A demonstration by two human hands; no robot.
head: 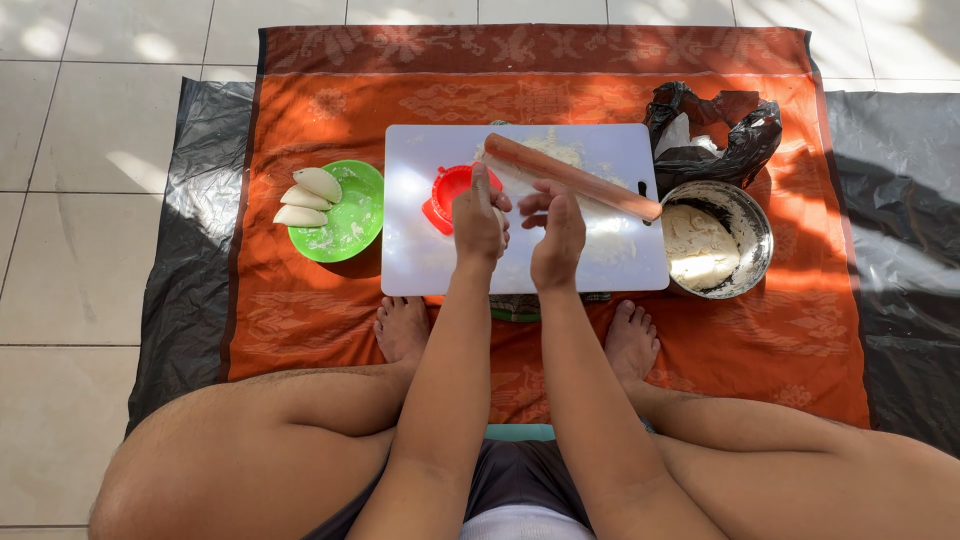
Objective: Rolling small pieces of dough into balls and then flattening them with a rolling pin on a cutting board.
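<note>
head: rolling pin (572, 177) behind hands, w/ bowl (750, 215)

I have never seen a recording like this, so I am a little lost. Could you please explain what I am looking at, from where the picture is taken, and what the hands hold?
There is no machine here. A person sits on the floor, and a camera on their head looks down at their own arms, legs and feet. The left hand and right hand meet above a white cutting board; a small pale piece shows at the left hand, though what it is I cannot tell. On the board lie a wooden rolling pin and a red round mould. A green plate with three folded dumplings is at the left side, a metal bowl of dough and a black bag at the right. An orange cloth is underneath everything.
</note>
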